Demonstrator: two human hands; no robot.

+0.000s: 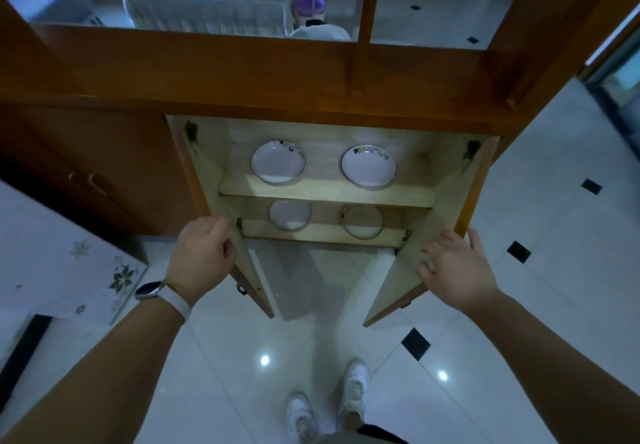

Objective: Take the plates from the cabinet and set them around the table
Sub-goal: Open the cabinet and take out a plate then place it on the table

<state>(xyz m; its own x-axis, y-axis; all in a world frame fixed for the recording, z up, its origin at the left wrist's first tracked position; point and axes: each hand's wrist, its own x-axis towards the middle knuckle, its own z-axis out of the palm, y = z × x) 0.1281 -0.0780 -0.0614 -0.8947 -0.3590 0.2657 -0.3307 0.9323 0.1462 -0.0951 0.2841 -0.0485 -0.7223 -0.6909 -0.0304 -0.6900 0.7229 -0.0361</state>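
While standing before the wooden cabinet (311,97), holding its two lower doors apart. Left hand (204,249), watch (150,290) at the wrist, with fingers curled narrowly over the top edge of the left door (256,280); right hand (453,263) with fingers spread wide and loose, resting on the edge of the right door (398,277). No plate in either hand.

Visible inside: four white plates, propped on edge against the back wall. On the upper shelf (325,189), the upper left plate (278,162) and the upper right plate (368,166), well apart, both with a leafy pattern at the rim. On the lower shelf (322,234), the lower left plate (289,215) and the lower right plate (361,221), partly hidden by the shelf above.

Judged as the opening step: cabinet opened, nothing taken out yet, nothing set down. Next move likely calls for letting go of a door, reaching in to the upper shelf, tipping a plate off the back wall and gripping it by the rim. Then a turn toward the flowered tabletop (52,263) at the left, only a corner of it in view.
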